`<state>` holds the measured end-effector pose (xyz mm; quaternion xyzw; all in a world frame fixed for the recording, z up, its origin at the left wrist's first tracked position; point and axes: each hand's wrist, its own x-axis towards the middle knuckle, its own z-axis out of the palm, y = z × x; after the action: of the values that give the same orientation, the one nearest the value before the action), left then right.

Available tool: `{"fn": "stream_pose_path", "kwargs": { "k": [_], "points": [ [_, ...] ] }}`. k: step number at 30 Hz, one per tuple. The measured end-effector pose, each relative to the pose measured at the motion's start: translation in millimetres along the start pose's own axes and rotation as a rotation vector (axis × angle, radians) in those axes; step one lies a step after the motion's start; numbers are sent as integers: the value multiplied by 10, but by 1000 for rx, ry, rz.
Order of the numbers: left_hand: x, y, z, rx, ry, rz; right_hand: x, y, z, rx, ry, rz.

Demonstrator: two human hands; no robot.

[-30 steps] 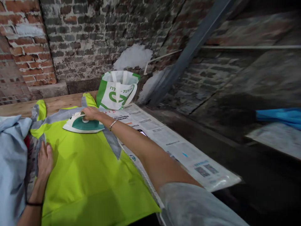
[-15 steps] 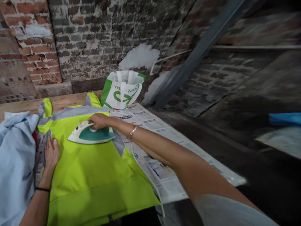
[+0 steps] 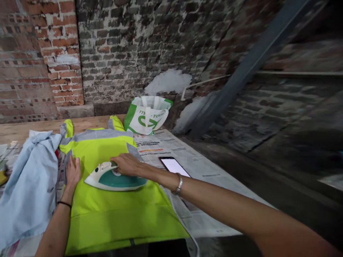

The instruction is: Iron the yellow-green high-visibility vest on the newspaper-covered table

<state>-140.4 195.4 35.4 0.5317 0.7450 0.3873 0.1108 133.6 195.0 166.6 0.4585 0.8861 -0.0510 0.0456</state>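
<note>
A fluorescent yellow hi-vis garment [image 3: 107,214] with grey reflective bands lies spread out in front of me. My right hand [image 3: 127,165] is wrapped round the handle of a white and teal clothes iron [image 3: 120,180], whose soleplate rests on the middle of the garment, tip to the left. My left hand [image 3: 73,171] lies flat along the garment's left edge, fingers stretched out and holding nothing. Left of that hand lies a crumpled light blue cloth garment [image 3: 32,178]. A white cord [image 3: 184,225] runs down the yellow garment's right side.
Newspaper [image 3: 214,192] covers the table to the right, with a lit smartphone [image 3: 174,166] on it, partly behind my forearm. A white and green bag [image 3: 148,116] stands at the back. Behind are a brick wall [image 3: 115,53] and a slanted metal beam [image 3: 241,71].
My right hand has drawn the iron down the garment towards me. The smartphone now shows beside my forearm. My left hand keeps its place on the garment's edge while the view has shifted.
</note>
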Motion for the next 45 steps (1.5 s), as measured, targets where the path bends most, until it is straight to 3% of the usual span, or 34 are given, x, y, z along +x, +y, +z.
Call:
{"fn": "stream_pose_path", "kwargs": {
  "k": [9, 13, 16, 19, 25, 29, 32, 37, 41, 45],
  "points": [
    [-34, -61, 67, 41, 3, 10, 1487, 473, -191, 41, 133, 279],
    [-44, -60, 76, 58, 2, 7, 1854, 589, -244, 76, 137, 326],
    [-49, -39, 65, 57, 11, -17, 1858, 630, -271, 95, 81, 261],
    [-43, -21, 57, 42, 27, -45, 1640, 595, -275, 89, 18, 95],
    [-6, -4, 45, 2, 40, -78, 745, 270, -169, 66, -46, -124],
    [16, 12, 7, -19, 37, -85, 141, 55, -97, 64, -86, -156],
    [23, 16, -18, -37, 42, -70, -79, 11, -46, 46, -81, -136],
    [15, -27, -2, -42, 62, -33, 145, 178, 11, 24, 9, 6],
    [4, -68, 43, 4, 57, -16, 686, 361, -81, 21, 97, 132],
    [4, -70, 69, 72, 42, 1, 1249, 391, -255, 44, 105, 108]
  ]
}}
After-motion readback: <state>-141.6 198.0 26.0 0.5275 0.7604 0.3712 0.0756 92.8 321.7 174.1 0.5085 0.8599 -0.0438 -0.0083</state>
